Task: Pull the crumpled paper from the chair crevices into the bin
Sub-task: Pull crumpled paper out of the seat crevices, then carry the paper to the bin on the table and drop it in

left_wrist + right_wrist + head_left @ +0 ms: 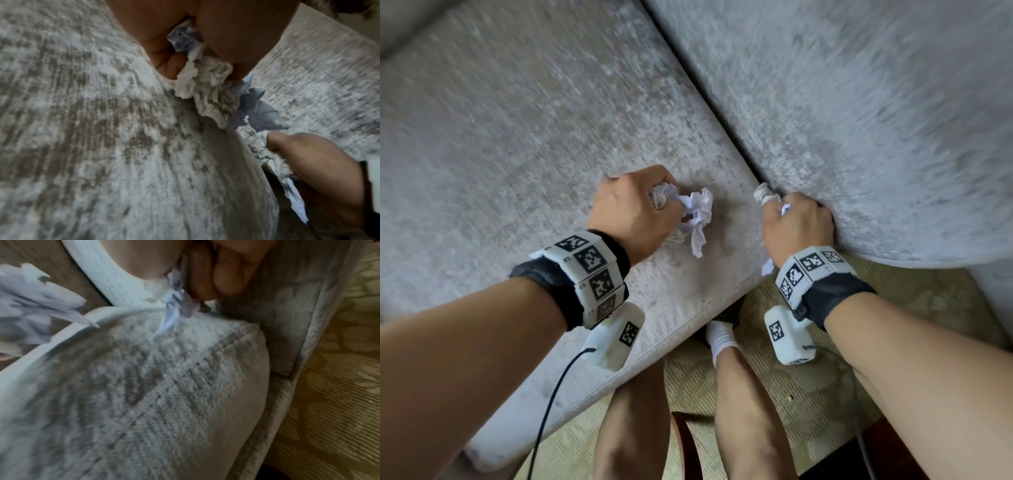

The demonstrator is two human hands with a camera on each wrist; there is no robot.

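Note:
My left hand (633,209) grips a bunch of crumpled white paper (693,216) just above the grey seat cushion (517,154); in the left wrist view the paper (207,91) spills out of the fist. My right hand (796,222) is curled round another crumpled white paper (765,193) at the crevice (722,120) between the seat cushion and the armrest (859,120). The right wrist view shows my fingers (218,272) pinching a strip of paper (172,308) against the cushion edge. No bin is in view.
The chair's front edge (671,329) runs diagonally across the lower middle. Below it lie a patterned tan carpet (774,394) and my legs, one foot in a white sock (722,337). A black cable (551,411) trails from the left wrist camera.

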